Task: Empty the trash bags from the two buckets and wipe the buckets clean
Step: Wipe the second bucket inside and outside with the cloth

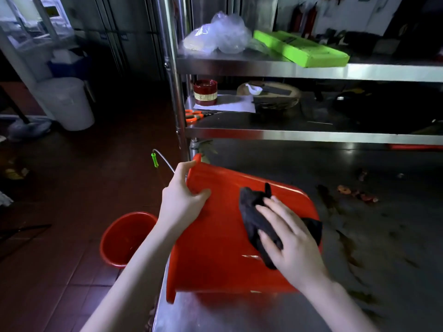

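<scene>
A red bucket (215, 240) lies on its side at the left end of the steel table (359, 236). Its wire handle with a green grip (154, 160) sticks out to the left. My left hand (182, 200) grips the bucket at its upper left edge, thumb on the outer wall. A dark cloth (254, 219) lies on the bucket's outer wall, and my right hand (287, 238) presses on it with spread fingers. A second red bucket (124, 238) stands upright on the tiled floor to the left of the table; what it holds inside cannot be made out.
Steel shelves rise behind the table, with a clear plastic bag (218, 34), a green box (302, 47), a red tin (205, 92) and orange scissors (194, 115). Scraps and stains (357, 195) dot the table's right part. A white bin (68, 103) stands on the floor at far left.
</scene>
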Demonstrator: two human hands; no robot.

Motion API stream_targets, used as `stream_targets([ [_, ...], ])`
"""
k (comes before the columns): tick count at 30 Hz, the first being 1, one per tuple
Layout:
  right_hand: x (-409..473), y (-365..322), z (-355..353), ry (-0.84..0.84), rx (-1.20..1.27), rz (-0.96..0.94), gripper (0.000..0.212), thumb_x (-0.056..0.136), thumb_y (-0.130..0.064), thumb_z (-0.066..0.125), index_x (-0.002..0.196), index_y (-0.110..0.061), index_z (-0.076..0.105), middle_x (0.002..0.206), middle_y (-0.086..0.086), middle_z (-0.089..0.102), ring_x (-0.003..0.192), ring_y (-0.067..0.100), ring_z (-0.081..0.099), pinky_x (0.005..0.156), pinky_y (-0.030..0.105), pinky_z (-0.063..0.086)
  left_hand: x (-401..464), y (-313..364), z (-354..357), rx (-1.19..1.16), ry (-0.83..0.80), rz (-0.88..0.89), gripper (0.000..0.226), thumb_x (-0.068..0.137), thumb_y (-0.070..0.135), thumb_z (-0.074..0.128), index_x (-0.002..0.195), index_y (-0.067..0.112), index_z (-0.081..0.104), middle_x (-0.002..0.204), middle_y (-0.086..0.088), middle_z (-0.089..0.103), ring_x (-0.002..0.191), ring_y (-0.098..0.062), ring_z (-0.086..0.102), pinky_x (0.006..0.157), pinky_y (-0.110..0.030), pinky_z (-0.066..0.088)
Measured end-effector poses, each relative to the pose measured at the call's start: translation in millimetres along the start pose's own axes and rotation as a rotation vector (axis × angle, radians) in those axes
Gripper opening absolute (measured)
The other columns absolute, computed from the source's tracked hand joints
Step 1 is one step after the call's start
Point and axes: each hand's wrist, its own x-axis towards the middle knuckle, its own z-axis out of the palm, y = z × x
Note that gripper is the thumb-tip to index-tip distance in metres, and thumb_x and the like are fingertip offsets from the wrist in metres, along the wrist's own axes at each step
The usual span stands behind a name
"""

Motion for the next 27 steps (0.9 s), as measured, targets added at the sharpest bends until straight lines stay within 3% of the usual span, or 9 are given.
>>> stream_targets([
  [4,49.9,50.1,-6.2,0.090,-0.056,0.359,0.032,0.096,-0.034,0.047,0.121,-0.022,0.061,0.124,0.001,0.062,0.117,0.025,0.057,0.091,0.034,0.046,-0.9,1.8,-1.3,-0.002,-0.011,0.011,0.052,0.081,0.012,0.071,0.124,0.034,0.052,0.075,0.009,0.064,0.059,0.008,0.061,0.045,-0.009,0.044],
  [7,108.0,86.0,-9.4,-0.117,-0.086,0.698,0.027,0.096,-0.035,0.044,0.111,-0.023,0.062,0.111,0.009,0.065,0.101,0.032,0.058,0.076,0.034,0.044,-0.7,1.6,-0.8,-0.011,0.001,0.011,0.053,0.081,0.012,0.072,0.124,0.034,0.052,0.078,0.009,0.065,0.062,0.007,0.062,0.045,-0.010,0.045],
  [11,74.1,69.1,-7.6,0.038,-0.104,0.464,0.027,0.096,-0.030,0.049,0.118,-0.021,0.062,0.118,0.002,0.063,0.108,0.025,0.059,0.078,0.027,0.042,1.9,0.6,1.9,-0.026,0.008,-0.005,0.055,0.081,0.012,0.072,0.127,0.034,0.052,0.086,0.011,0.066,0.064,0.011,0.061,0.046,-0.007,0.044],
  [15,-29.3,35.4,-6.2,0.212,-0.023,0.165,0.040,0.095,-0.027,0.050,0.131,-0.011,0.059,0.137,0.002,0.054,0.134,0.016,0.045,0.109,0.027,0.037,-1.1,-1.0,2.4,-0.008,0.012,0.005,0.056,0.082,0.012,0.072,0.129,0.035,0.051,0.084,0.008,0.066,0.064,0.007,0.062,0.046,-0.009,0.045],
  [17,-47.2,42.3,-7.6,0.253,-0.004,0.191,0.041,0.096,-0.028,0.048,0.130,-0.008,0.059,0.137,0.004,0.054,0.135,0.017,0.045,0.110,0.025,0.035,-6.2,-3.7,0.8,-0.001,0.016,0.028,0.055,0.083,0.012,0.072,0.129,0.034,0.051,0.080,0.004,0.067,0.067,-0.001,0.064,0.049,-0.013,0.049],
  [19,-28.1,57.4,-13.6,0.335,0.026,0.410,0.040,0.095,-0.031,0.047,0.124,-0.007,0.062,0.127,0.010,0.062,0.122,0.022,0.055,0.100,0.022,0.040,-15.3,-8.1,-1.1,-0.015,0.018,0.066,0.055,0.086,0.012,0.070,0.131,0.034,0.049,0.079,0.003,0.067,0.066,-0.008,0.066,0.053,-0.019,0.054],
  [21,14.8,81.9,-24.7,0.243,0.045,0.688,0.034,0.096,-0.032,0.047,0.118,-0.012,0.064,0.117,0.016,0.066,0.109,0.034,0.059,0.083,0.031,0.042,-29.5,-15.7,-3.0,-0.046,0.024,0.100,0.054,0.088,0.013,0.069,0.133,0.036,0.048,0.078,0.002,0.069,0.063,-0.012,0.067,0.054,-0.026,0.057],
  [23,61.3,98.3,-31.4,-0.038,-0.034,0.912,0.031,0.097,-0.035,0.045,0.112,-0.016,0.065,0.116,0.018,0.065,0.104,0.037,0.058,0.077,0.035,0.040,-45.8,-27.1,-5.4,-0.086,0.040,0.141,0.055,0.088,0.013,0.069,0.133,0.037,0.049,0.079,0.006,0.070,0.061,-0.008,0.068,0.057,-0.026,0.058],
  [27,124.9,60.1,-10.2,-0.314,-0.173,0.772,0.032,0.091,-0.039,0.043,0.104,-0.023,0.067,0.114,0.013,0.066,0.101,0.035,0.059,0.077,0.033,0.044,-69.0,-54.8,-6.9,-0.018,0.105,0.254,0.059,0.087,0.012,0.070,0.130,0.047,0.049,0.068,0.014,0.067,0.045,-0.010,0.058,0.048,-0.028,0.052],
])
